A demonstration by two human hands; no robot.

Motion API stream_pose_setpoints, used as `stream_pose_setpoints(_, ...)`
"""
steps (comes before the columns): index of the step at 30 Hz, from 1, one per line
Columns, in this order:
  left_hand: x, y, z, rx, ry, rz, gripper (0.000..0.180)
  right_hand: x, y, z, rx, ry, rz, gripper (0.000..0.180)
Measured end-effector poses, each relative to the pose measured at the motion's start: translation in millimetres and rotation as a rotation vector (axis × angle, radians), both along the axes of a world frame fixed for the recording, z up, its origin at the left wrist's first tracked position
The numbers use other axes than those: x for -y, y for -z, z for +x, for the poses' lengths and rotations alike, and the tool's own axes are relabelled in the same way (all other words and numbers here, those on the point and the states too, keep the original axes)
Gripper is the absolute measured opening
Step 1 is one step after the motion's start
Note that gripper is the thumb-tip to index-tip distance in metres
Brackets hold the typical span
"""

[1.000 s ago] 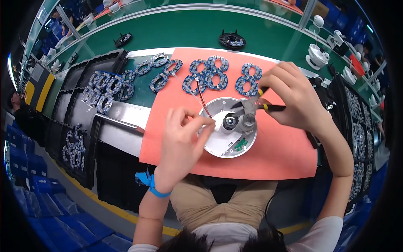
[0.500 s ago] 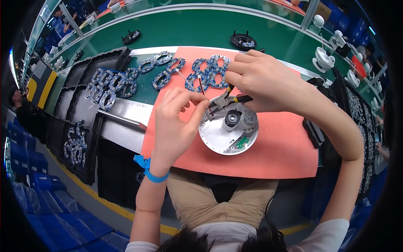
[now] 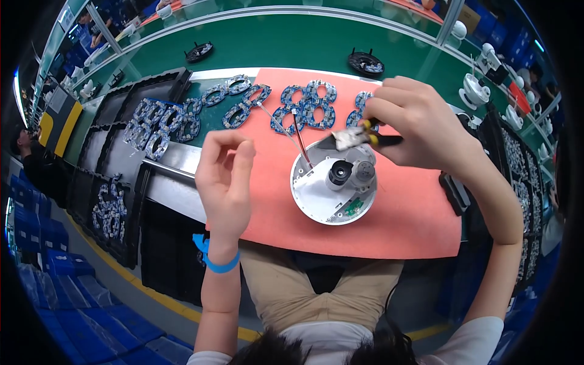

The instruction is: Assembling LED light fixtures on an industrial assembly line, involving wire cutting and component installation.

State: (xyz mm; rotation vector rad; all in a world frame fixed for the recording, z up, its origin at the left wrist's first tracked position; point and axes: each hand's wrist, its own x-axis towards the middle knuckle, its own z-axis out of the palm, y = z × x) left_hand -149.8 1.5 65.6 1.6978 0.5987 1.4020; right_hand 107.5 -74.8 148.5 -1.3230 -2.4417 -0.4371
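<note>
My right hand [image 3: 420,125] grips side cutters [image 3: 351,139] with black-and-yellow handles, their blurred metal jaws held over the far rim of a round white housing [image 3: 313,204]. Inside the housing sit a black lens [image 3: 340,173], a round grey part [image 3: 364,172] and a small green board [image 3: 353,208]. Red and dark wires [image 3: 299,135] with a white plug rise from its far left. My left hand [image 3: 224,176], a blue band on its wrist, hovers left of the housing, apart from it. Its fingers curl in with thumb and index fingertip together; anything between them is too small to make out.
The housing rests on a pink mat [image 3: 401,213]. Blue ring-shaped circuit boards [image 3: 304,106] lie beyond it, with more boards [image 3: 155,125] by black trays [image 3: 109,152] at left. Black round parts [image 3: 366,62] sit on the green belt [image 3: 274,45]. A black block [image 3: 454,193] stands at right.
My left hand has let go of the wires and drawn back left. My right hand has lifted the cutters away to the right. The black parts on the belt have shifted right.
</note>
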Motion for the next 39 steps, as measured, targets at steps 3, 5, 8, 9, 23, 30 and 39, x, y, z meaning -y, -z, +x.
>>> stream_pose_setpoints(3, 14, 4, -11, 0.084, 0.139, -0.205, 0.003, 22, 2, 5, -0.022, -0.094, -0.022, 0.031)
stream_pose_setpoints(5, 29, 4, -28, -0.075, 0.345, -0.392, 0.003, 40, 8, 6, 0.009, -0.176, -0.066, 0.037)
stream_pose_setpoints(8, 56, 19, -48, -0.285, 0.722, -0.714, 0.007, 64, 33, -8, 0.053, -0.187, 0.046, 0.021)
stream_pose_setpoints(9, 61, 34, -46, -0.347, 0.887, -0.747, 0.009, 70, 44, -11, 0.072, -0.186, 0.071, 0.02)
stream_pose_setpoints(23, 131, 178, -5, -0.529, 0.21, -0.169, 0.034, -3, 53, 28, 0.051, 0.051, 0.301, 0.02)
stream_pose_setpoints(30, 141, 163, -15, -0.526, 0.157, -0.223, 0.018, -144, 75, 112, 0.126, 0.358, 0.382, 0.018)
stream_pose_setpoints(39, 160, 132, -20, -0.304, 0.262, -0.237, 0.013, -164, 111, 134, -0.003, 0.457, 0.461, 0.028)
